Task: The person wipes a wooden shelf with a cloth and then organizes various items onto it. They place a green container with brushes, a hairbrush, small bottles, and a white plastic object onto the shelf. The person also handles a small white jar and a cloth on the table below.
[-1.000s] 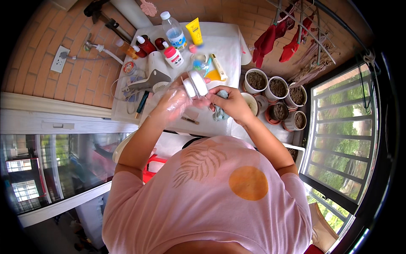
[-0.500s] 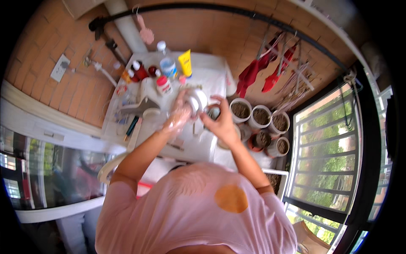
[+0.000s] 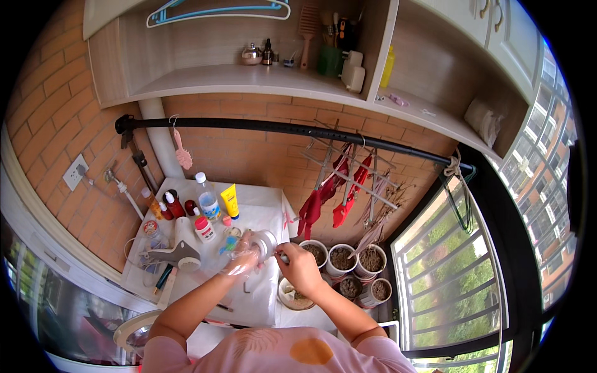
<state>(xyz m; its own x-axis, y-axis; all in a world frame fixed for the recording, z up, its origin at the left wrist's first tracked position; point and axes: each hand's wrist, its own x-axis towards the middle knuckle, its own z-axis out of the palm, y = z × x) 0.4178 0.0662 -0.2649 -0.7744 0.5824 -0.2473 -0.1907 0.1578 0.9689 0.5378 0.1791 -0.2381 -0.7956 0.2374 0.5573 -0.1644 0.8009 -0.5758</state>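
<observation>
My left hand (image 3: 244, 253), in a clear plastic glove, is closed round a white, round, ringed object (image 3: 266, 244) above the table; its exact kind is unclear. Bare and with bent fingers, my right hand (image 3: 300, 271) is just right of it. The fingertips pinch something small and greyish that I cannot make out. Behind my left hand stand a white bottle with a red cap (image 3: 203, 229), a yellow tube (image 3: 230, 202) and a clear bottle with a blue label (image 3: 208, 198). A grey-and-white hair dryer-like device (image 3: 180, 252) lies to the left.
A white-covered table (image 3: 258, 202) carries several red pump bottles (image 3: 174, 204) at its far left. Soil-filled pots (image 3: 341, 258) stand to the right. Red cloths (image 3: 320, 198) hang from a black rail (image 3: 261, 127) below a wooden shelf (image 3: 236, 81). A barred window (image 3: 441, 267) is at the right.
The view has tilted up, bringing the shelf and hanger into sight. My right hand's fingers, spread before, have closed together beside the white object, which my left hand still holds.
</observation>
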